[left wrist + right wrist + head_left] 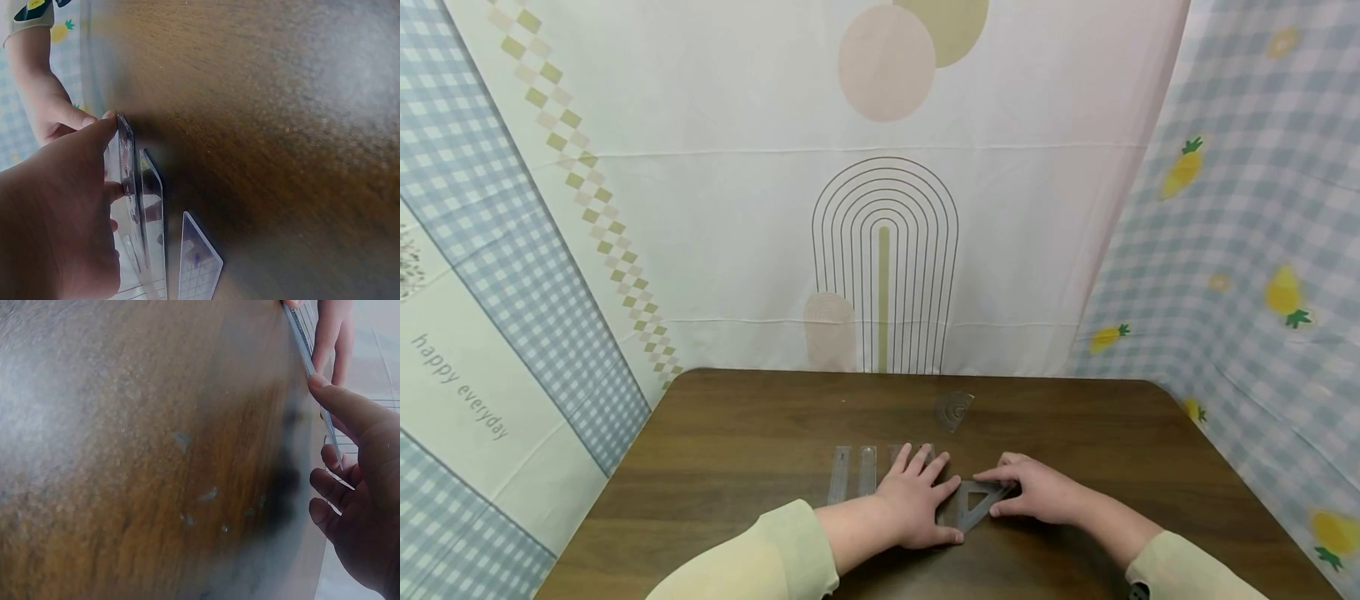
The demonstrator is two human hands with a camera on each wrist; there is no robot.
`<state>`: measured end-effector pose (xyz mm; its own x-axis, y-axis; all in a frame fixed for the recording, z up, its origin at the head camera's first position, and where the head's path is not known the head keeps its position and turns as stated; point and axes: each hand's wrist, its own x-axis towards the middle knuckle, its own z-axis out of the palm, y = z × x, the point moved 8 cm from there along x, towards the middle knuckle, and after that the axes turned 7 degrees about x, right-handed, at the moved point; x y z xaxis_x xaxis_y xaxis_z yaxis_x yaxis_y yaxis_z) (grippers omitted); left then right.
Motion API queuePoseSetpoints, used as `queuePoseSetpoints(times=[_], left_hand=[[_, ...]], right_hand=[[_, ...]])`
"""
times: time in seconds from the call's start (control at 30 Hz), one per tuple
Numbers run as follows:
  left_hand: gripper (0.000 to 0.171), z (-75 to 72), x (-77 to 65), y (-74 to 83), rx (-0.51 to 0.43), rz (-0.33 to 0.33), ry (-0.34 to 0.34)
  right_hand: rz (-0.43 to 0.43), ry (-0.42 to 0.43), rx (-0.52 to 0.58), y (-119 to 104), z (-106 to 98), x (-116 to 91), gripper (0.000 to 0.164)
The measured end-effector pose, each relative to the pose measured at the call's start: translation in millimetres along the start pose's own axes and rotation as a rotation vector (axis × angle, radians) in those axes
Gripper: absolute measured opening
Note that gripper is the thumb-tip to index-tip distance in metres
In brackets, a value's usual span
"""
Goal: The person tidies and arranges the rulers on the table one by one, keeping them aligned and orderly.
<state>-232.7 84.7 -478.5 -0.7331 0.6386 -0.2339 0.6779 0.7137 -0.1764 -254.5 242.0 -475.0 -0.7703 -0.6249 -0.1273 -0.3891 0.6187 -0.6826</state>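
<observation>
A clear triangular set square (964,510) with a cut-out middle stands just right of my left hand (916,507). My right hand (1041,492) pinches it near its right corner, thumb below and fingers above. In the right wrist view the set square (302,347) appears nearly edge-on, tilted up from the table. My left hand lies spread, fingers straight, over clear plastic pieces whose far ends show at its fingertips. Its thumb tip is right at the set square's lower corner. To its left lie two clear rulers, a left one (841,467) and a right one (867,467), partly hidden by the forearm.
A clear protractor (955,410) lies farther back on the brown wooden table (737,425). Behind the table hangs a pale patterned cloth (730,233). Blue checked cloth (1232,225) hangs along the right side, and similar cloth on the left.
</observation>
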Motion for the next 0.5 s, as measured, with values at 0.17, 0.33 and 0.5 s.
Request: queuePoseSetpoints(times=[0.17, 0.33, 0.5], left_hand=[[0.081, -0.6, 0.4, -0.4, -0.004, 0.001, 0.0], [0.081, -1.2, 0.2, -1.0, -0.013, 0.003, 0.008], [0.081, -0.1, 0.8, -1.9, -0.024, 0.027, 0.014]], right_hand=[[0.001, 0.004, -0.013, -0.6, -0.4, 0.2, 0.052], [-0.008, 0.016, -0.029, 0.4, -0.7, 0.9, 0.052], [0.001, 0.024, -0.042, 1.7, 0.5, -0.1, 0.052]])
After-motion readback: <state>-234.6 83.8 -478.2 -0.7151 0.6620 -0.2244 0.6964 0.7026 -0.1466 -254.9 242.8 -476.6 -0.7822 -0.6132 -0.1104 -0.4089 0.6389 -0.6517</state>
